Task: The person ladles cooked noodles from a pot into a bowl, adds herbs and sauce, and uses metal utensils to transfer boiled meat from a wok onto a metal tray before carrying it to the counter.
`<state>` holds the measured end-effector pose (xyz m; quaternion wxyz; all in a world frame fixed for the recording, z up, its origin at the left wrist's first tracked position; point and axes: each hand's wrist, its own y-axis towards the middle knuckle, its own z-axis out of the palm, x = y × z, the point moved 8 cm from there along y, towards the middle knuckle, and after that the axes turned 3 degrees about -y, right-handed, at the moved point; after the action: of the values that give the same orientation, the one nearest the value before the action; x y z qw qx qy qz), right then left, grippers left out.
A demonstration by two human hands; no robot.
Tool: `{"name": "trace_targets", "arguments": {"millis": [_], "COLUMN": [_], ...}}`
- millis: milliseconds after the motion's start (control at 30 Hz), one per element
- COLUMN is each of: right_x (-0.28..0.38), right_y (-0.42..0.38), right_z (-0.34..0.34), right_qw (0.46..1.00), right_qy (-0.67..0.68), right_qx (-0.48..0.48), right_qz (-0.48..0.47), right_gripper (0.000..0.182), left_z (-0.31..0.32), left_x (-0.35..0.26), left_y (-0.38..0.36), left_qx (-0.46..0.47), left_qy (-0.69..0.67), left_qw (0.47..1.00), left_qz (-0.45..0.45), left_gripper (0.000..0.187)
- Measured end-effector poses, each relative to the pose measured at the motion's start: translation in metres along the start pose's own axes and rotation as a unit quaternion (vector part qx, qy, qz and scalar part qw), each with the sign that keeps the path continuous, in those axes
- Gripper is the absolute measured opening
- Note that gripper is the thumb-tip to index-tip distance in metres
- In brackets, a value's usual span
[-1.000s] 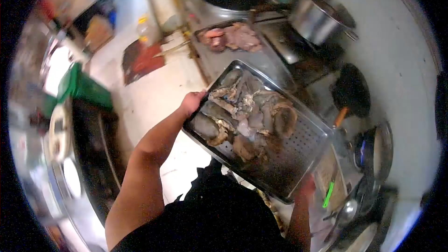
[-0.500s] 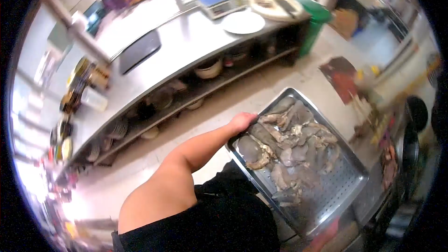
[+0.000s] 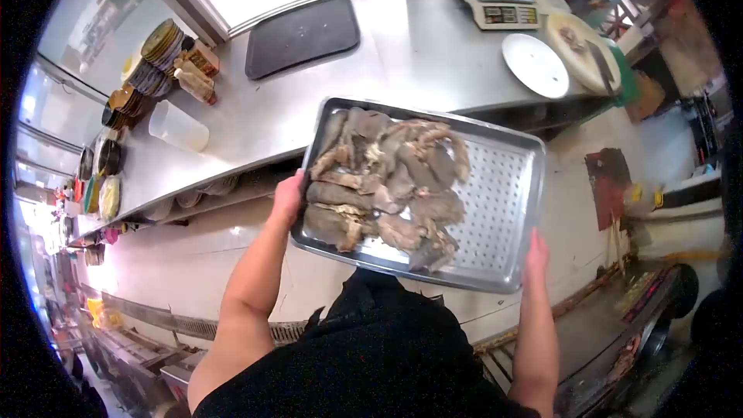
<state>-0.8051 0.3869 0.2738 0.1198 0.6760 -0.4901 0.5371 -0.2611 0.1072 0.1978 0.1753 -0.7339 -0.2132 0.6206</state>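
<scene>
A perforated metal tray [image 3: 501, 193] is held out in front of me, near the counter's front edge and tilted a little. Pieces of greyish-brown cooked meat [image 3: 398, 174] lie across its left and middle parts, while its right part shows bare holes. My left hand [image 3: 289, 197] grips the tray's left rim, fingers partly hidden behind it. On the right rim, near the lower corner, my right hand [image 3: 535, 254] is closed, its fingers mostly out of sight behind the edge.
Along the steel counter [image 3: 402, 54] are a black serving tray [image 3: 303, 37], a digital scale [image 3: 499, 4], a white plate [image 3: 535, 66] and a round cutting board [image 3: 571, 42] with a knife [image 3: 600, 60]. A plastic jug [image 3: 178, 125] and stacked bowls [image 3: 161, 48] stand left. Shelves run below.
The metal tray has swung left and levelled toward the counter, with my body turned to face it. My right hand, blurred low at the tray before, now shows on its right rim.
</scene>
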Motion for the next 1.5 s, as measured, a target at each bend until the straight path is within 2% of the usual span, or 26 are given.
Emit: {"name": "trace_targets", "arguments": {"millis": [67, 200, 233, 267, 333, 367, 433, 467, 600, 633, 667, 700, 767, 800, 833, 867, 933, 967, 1000, 1033, 1067, 1100, 1200, 1267, 1433, 1500], "right_x": [-0.025, -0.032, -0.032, -0.029, -0.016, -0.023, -0.008, -0.011, 0.002, 0.002, -0.002, -0.013, -0.061, -0.093, -0.121, -0.153, -0.209, -0.231, -0.269, -0.302, -0.335, -0.361, -0.436, -0.480, -0.553, -0.601], "right_y": [0.036, 0.101, 0.107, 0.111, 0.115, 0.126, 0.110, 0.113, 0.064, 0.047, 0.032, 0.019, -0.001, -0.013, -0.026, -0.046, -0.097, -0.105, -0.132, -0.160, -0.194, -0.222, -0.307, -0.367, -0.467, -0.506], "right_z": [0.007, 0.031, 0.032, 0.036, 0.039, 0.039, 0.031, 0.029, 0.006, -0.004, -0.016, -0.033, -0.067, -0.087, -0.108, -0.131, -0.183, -0.195, -0.225, -0.257, -0.282, -0.306, -0.372, -0.414, -0.478, -0.514], "right_qw": [1.000, 0.974, 0.974, 0.974, 0.954, 0.955, 0.967, 0.963, 0.960, 0.949, 0.937, 0.927, 0.916, 0.917, 0.931, 0.941, 0.938, 0.942, 0.947, 0.942, 0.936, 0.928, 0.932, 0.923, 0.929, 0.923], "right_qy": [-0.002, -0.196, -0.192, -0.186, -0.241, -0.242, -0.197, -0.174, -0.187, -0.221, -0.255, -0.287, -0.306, -0.293, -0.308, -0.318, -0.346, -0.334, -0.317, -0.323, -0.321, -0.322, -0.216, -0.155, -0.015, -0.081], "right_qx": [0.019, 0.061, 0.072, 0.082, 0.073, 0.074, 0.108, 0.126, 0.096, 0.094, 0.092, 0.063, 0.021, 0.009, 0.019, 0.030, 0.016, 0.024, 0.021, -0.005, -0.030, -0.043, -0.080, -0.144, -0.210, -0.243], "right_qz": [-0.012, -0.092, -0.097, -0.102, -0.161, -0.153, -0.118, -0.162, -0.186, -0.203, -0.220, -0.233, -0.259, -0.271, -0.193, -0.108, -0.012, 0.014, 0.049, 0.092, 0.142, 0.181, 0.281, 0.321, 0.305, 0.287], "right_gripper": [0.047, 0.053, 0.051, 0.050, 0.047, 0.047, 0.048, 0.043, 0.042, 0.042, 0.042, 0.040, 0.037, 0.036, 0.034, 0.033, 0.031, 0.031, 0.031, 0.031, 0.032, 0.032, 0.032, 0.032, 0.032, 0.027], "left_z": [0.000, 0.011, 0.009, -0.008, -0.010, 0.000, 0.010, 0.014, 0.010, -0.007, -0.014, -0.007, -0.005, 0.014, 0.036, 0.066, 0.148, 0.193, 0.239, 0.284, 0.321, 0.360, 0.429, 0.461, 0.516, 0.539], "left_x": [0.002, 0.021, 0.026, 0.049, 0.057, 0.064, 0.060, 0.057, 0.064, 0.054, 0.040, 0.033, -0.005, -0.024, -0.034, -0.049, -0.083, -0.090, -0.086, -0.070, -0.052, -0.027, 0.045, 0.110, 0.241, 0.304], "left_y": [-0.034, -0.049, -0.062, -0.052, -0.064, -0.061, -0.078, -0.083, -0.080, -0.086, -0.094, -0.099, -0.130, -0.148, -0.161, -0.183, -0.254, -0.259, -0.296, -0.329, -0.365, -0.400, -0.534, -0.611, -0.743, -0.785], "left_qx": [-0.035, -0.049, -0.056, -0.063, -0.067, -0.068, -0.060, -0.055, -0.050, -0.131, -0.207, -0.198, -0.305, -0.288, -0.277, -0.224, -0.093, -0.014, 0.069, 0.191, 0.267, 0.353, 0.526, 0.599, 0.638, 0.639], "left_qy": [-0.026, -0.118, -0.156, -0.084, -0.112, -0.139, -0.160, -0.183, -0.208, -0.016, 0.176, 0.178, 0.060, 0.024, 0.017, 0.024, 0.047, 0.056, 0.106, 0.104, 0.134, 0.203, 0.295, 0.336, 0.477, 0.529], "left_qw": [0.999, 0.992, 0.986, 0.994, 0.991, 0.988, 0.985, 0.982, 0.976, 0.987, 0.952, 0.953, 0.914, 0.914, 0.915, 0.904, 0.863, 0.848, 0.808, 0.817, 0.785, 0.764, 0.609, 0.527, 0.368, 0.325], "left_qz": [-0.002, -0.008, 0.000, 0.012, 0.016, 0.022, 0.013, 0.010, 0.034, 0.085, 0.138, 0.143, 0.262, 0.285, 0.293, 0.364, 0.493, 0.527, 0.575, 0.534, 0.543, 0.501, 0.515, 0.500, 0.480, 0.455], "left_gripper": [0.042, 0.038, 0.037, 0.037, 0.037, 0.038, 0.038, 0.038, 0.036, 0.033, 0.030, 0.030, 0.023, 0.020, 0.020, 0.019, 0.017, 0.018, 0.019, 0.020, 0.021, 0.024, 0.026, 0.025, 0.025, 0.029]}}
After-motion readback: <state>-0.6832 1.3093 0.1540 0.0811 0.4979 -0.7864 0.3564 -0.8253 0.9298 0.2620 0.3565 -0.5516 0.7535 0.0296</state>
